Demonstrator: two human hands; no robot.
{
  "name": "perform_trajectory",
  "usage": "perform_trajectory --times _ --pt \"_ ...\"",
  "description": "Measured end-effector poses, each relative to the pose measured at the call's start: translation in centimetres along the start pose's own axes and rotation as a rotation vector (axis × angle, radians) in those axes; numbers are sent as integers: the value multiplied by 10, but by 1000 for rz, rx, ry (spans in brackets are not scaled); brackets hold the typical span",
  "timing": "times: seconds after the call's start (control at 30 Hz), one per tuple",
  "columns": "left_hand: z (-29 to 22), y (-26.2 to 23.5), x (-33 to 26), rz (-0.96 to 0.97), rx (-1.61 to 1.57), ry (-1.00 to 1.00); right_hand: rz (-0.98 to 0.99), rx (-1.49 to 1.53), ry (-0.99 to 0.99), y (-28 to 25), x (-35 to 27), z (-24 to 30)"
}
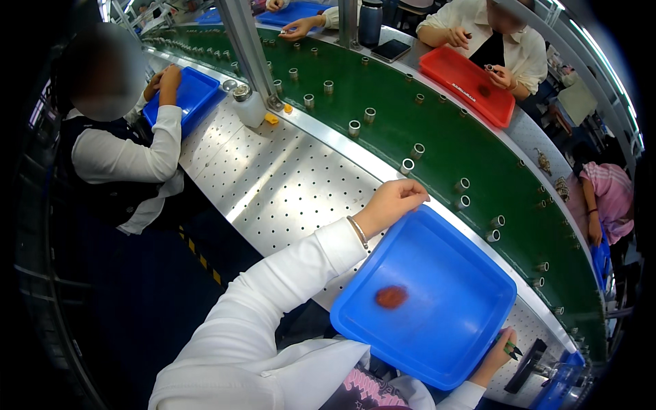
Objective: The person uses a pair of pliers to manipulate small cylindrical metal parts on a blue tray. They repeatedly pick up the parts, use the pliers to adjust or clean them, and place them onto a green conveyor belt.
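Note:
A blue plastic tray (pixel 444 273) lies in front of me, with a blurred reddish-brown patch (pixel 391 296) on its floor. At the tray's far left corner, beside the conveyor edge, is my left hand (pixel 394 203). Its fingers are bent and pressed together; whatever they may hold is hidden. My right hand (pixel 497 352) is closed at the tray's right side. Out of it stick the two dark points of a small green-and-black tool (pixel 512 350), perhaps tweezers. Small metal sleeves (pixel 407 166) stand in pairs on the green conveyor belt (pixel 389 130) just beyond the tray.
A perforated metal table (pixel 294 184) runs along the belt. To the left, a co-worker works over another blue tray (pixel 195 96), near a white pump bottle (pixel 248 106) and a metal post (pixel 249 48). Across the belt, a person handles parts over a red tray (pixel 458 78).

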State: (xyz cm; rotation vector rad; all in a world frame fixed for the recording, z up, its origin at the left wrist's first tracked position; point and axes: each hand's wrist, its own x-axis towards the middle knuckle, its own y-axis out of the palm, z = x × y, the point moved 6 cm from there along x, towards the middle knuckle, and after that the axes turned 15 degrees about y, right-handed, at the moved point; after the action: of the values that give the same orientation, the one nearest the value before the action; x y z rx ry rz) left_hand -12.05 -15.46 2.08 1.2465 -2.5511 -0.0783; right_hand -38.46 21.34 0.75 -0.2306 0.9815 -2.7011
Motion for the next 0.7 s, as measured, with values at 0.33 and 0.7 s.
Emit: perform_trajectory --times 0.33,0.7 --pt "1 0 -1 18 -28 -7 -17 -44 56 0 1 -4" --pt "1 -2 0 15 3 8 12 25 41 1 -6 11"
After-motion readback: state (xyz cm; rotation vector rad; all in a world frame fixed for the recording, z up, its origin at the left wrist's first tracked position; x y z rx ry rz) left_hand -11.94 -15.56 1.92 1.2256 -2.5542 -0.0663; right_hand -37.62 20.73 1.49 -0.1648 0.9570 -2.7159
